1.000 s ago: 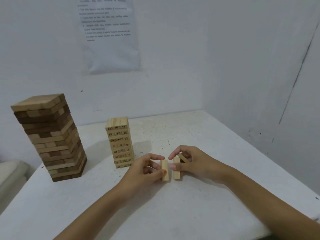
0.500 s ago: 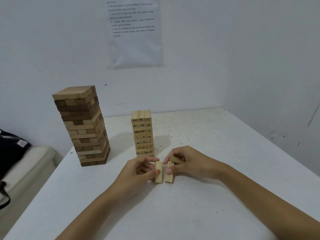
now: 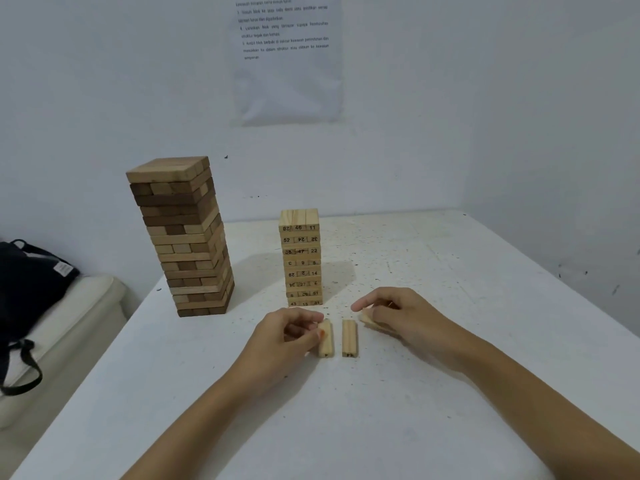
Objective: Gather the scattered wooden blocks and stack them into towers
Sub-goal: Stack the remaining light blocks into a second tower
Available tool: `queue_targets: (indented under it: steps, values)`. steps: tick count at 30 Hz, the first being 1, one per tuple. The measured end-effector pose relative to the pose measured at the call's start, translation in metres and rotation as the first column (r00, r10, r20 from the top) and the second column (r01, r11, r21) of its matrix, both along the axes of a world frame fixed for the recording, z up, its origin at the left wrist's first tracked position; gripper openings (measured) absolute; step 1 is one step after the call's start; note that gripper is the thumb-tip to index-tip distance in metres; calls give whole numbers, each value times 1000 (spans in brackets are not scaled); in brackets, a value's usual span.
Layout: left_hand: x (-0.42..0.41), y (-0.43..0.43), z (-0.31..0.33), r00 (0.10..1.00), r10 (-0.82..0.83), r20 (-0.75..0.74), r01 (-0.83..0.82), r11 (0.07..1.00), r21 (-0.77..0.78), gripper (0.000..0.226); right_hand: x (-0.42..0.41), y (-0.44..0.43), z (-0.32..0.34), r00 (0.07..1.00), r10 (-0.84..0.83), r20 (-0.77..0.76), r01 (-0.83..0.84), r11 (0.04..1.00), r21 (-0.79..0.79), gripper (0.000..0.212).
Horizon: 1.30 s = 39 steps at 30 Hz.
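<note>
Wooden block at frame centre is pinched by the left hand; a second block, now a gap to its right, has been released by the right hand, which is drawn back and curled round a third block. Behind, a numbered tower and a darker tower are stood on the white table; a black bag is seen far left.
</note>
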State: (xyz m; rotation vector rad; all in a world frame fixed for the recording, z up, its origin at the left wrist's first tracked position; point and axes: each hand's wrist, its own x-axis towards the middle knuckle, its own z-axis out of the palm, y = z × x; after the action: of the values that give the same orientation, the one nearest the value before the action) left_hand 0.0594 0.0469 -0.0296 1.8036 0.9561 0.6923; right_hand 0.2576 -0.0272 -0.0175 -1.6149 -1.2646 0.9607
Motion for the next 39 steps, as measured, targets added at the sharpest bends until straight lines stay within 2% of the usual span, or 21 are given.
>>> queue_targets:
  steps: [4,8,13,17,23,25,26,29,32,34,39]
  values:
    - [-1,0,0,1000,14,22,-13,999,-36,19,3,-2,-4,983,-126,133,118,991,63,9]
    - [-2,0,0,1000,2,30,-1,999,-38,21,3,-1,-5,940,-238,246,218,970,106,3]
    - [5,-3,-1,998,-21,59,24,998,-52,19,-8,-2,-5,978,-197,67,188,974,123,7]
    - [8,-4,-2,998,-30,53,32,999,-36,17,-14,1,-8,970,-206,129,188,972,141,13]
    - [8,-4,-4,999,-17,42,18,999,-29,30,-12,-1,-3,985,-168,27,166,984,69,30]
    - [8,-4,-4,999,-18,27,19,1000,-8,29,-14,-3,1,991,-122,52,120,992,37,33]
    - [8,-5,-5,1000,-14,20,14,1000,8,26,-16,-6,3,992,-65,113,64,998,14,36]
    - [8,-6,-5,1000,10,6,-10,998,57,19,-27,-16,6,927,116,356,-99,993,-66,67]
    - [8,-7,-6,1000,10,20,-11,998,60,20,-34,-17,2,840,76,538,-120,992,48,78]
    - [8,-8,-6,1000,19,21,-21,996,91,23,-32,-16,0,838,59,542,-127,988,88,74]
    - [7,-13,-6,999,20,50,-26,993,115,42,-20,-17,7,869,199,454,-232,973,17,73]
